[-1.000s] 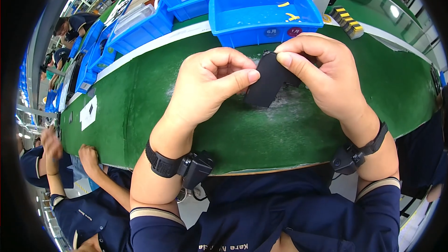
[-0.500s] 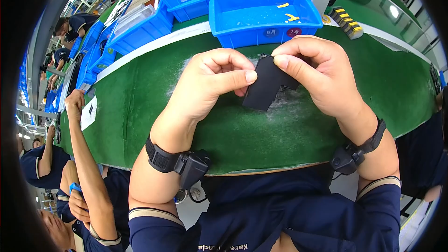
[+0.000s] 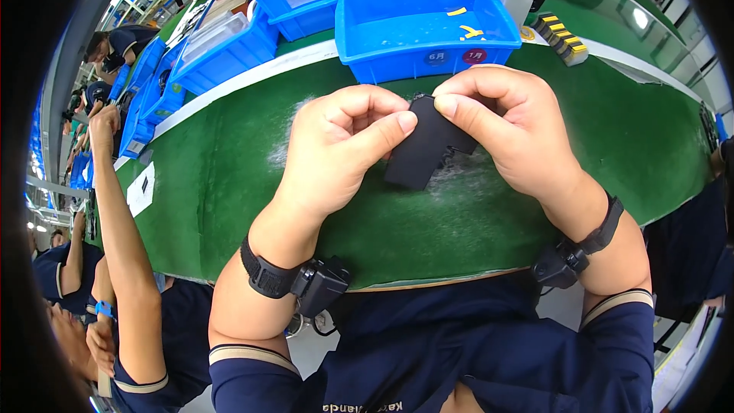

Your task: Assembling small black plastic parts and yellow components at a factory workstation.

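A flat black piece (image 3: 423, 145), with a straight lower end and a notched right side, hangs tilted above the green table; its exact kind I cannot make out. My left hand (image 3: 348, 138) pinches its upper left edge between thumb and fingers. On the upper right edge, the thumb and curled fingers of my right hand (image 3: 505, 118) grip it as well. Some fingertips are hidden behind the piece. Each of my wrists carries a black strap with a small black box.
Beyond my hands stands a blue bin (image 3: 428, 30) holding yellow strips. A black-and-yellow striped block (image 3: 562, 40) lies to its right. More blue bins (image 3: 222, 50) line the far left, near a white paper (image 3: 141, 190). A co-worker's arm (image 3: 122, 222) reaches across the left side of the table.
Both my hands and the black piece appear slightly further left in the view, with the piece turned a little. The co-worker's raised hand has moved left and away.
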